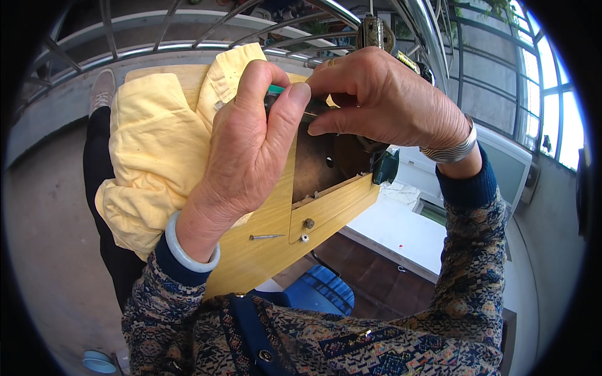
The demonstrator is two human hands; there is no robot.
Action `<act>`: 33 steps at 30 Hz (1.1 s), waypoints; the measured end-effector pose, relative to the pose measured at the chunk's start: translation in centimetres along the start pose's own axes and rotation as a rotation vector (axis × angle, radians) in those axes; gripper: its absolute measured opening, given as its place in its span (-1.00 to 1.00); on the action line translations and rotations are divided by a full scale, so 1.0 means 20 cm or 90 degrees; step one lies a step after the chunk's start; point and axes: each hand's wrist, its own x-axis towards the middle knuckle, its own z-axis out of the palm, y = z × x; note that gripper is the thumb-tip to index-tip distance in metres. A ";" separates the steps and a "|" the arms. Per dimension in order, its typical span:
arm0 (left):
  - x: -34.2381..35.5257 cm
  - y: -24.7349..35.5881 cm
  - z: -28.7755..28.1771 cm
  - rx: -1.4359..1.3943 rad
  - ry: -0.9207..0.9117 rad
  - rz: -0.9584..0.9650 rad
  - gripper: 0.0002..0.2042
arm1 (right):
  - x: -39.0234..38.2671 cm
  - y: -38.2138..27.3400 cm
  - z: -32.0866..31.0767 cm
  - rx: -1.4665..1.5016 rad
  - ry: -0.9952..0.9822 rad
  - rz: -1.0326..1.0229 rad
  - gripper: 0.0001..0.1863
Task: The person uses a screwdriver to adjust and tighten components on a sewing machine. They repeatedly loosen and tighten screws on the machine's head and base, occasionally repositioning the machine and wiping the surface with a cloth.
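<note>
My left hand [244, 150] is closed, thumb and forefinger pressed together beside a small green-edged piece [276, 89]. My right hand [376, 94] comes in from the right, its thumb and fingers bent in a pinch close to the left fingertips. What either hand grips is mostly hidden behind the fingers. Dark metal parts show between the hands, above an open recess [313, 166] in a wooden sewing table [263, 263]. Near the recess lie a thin metal pin or screw [266, 237], a dark round knob [308, 223] and a small silvery toothed wheel [305, 238].
Yellow cloth [150, 144] is heaped on the table's left. An ornate metal end of what looks like a sewing machine [375, 34] stands beyond my right hand. Metal railings [219, 44] run along the far side. A blue seat [320, 291] sits below the table edge.
</note>
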 end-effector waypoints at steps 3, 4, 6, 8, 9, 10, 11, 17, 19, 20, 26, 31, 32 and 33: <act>0.01 -0.01 0.00 0.006 0.009 0.010 -0.81 | 0.03 -0.01 0.07 -0.166 0.110 -0.089 -0.70; 0.01 -0.01 0.00 0.008 0.013 0.008 -0.81 | 0.03 -0.02 0.09 -0.194 0.135 -0.073 -0.69; 0.01 -0.01 0.00 0.014 0.015 0.024 -0.81 | 0.02 -0.03 0.08 -0.194 0.102 -0.053 -0.66; 0.01 -0.01 0.00 0.011 0.011 0.026 -0.81 | 0.01 -0.03 0.04 -0.132 0.036 -0.010 -0.63; 0.01 -0.01 0.00 0.007 0.007 0.023 -0.81 | 0.00 -0.03 0.00 -0.064 -0.006 0.011 -0.62; 0.00 -0.01 0.00 0.004 0.004 0.018 -0.81 | 0.00 -0.02 -0.02 0.004 -0.042 0.020 -0.62; 0.00 -0.01 0.00 -0.003 0.005 0.018 -0.81 | 0.01 -0.01 -0.03 0.003 -0.047 0.016 -0.61; 0.01 -0.02 0.00 0.007 0.009 0.025 -0.83 | 0.02 0.01 0.05 -0.092 0.073 -0.077 -0.70; 0.01 -0.02 0.01 0.001 0.015 0.028 -0.83 | 0.02 -0.01 0.08 -0.138 0.121 -0.113 -0.67; 0.02 -0.01 0.01 -0.002 0.015 0.040 -0.83 | 0.01 -0.02 0.08 -0.158 0.124 -0.093 -0.65; 0.00 0.02 -0.01 -0.004 -0.021 -0.026 -0.82 | 0.02 -0.02 -0.06 -0.030 -0.102 0.009 -0.63; 0.01 -0.02 0.01 0.009 0.013 0.025 -0.85 | 0.02 0.01 -0.03 -0.008 -0.055 -0.022 -0.65; 0.01 -0.02 0.01 0.005 0.010 0.020 -0.85 | 0.02 0.02 -0.02 -0.012 -0.051 -0.026 -0.65; 0.01 -0.02 0.01 0.003 0.007 0.012 -0.84 | 0.02 0.02 -0.02 -0.016 -0.046 -0.032 -0.66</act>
